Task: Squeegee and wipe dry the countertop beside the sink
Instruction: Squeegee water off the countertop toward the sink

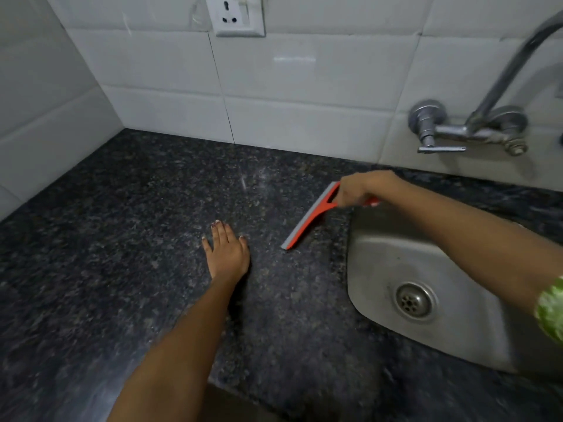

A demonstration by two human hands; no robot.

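Red squeegee (310, 216) is lying blade-down on the granite desk (122, 239), long axis running 1 to 7 o'clock, sink (380, 260) at its 4 o'clock. Right hand (356, 190) fingers are clamping its handle; left hand (227, 251) is resting flat, fingers apart, at 8 o'clock.

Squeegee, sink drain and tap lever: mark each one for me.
Squeegee (307, 219), head view, on the middle of its blade.
Sink drain (415, 300), head view, on the strainer's centre.
Tap lever (441, 149), head view, on the flat handle.
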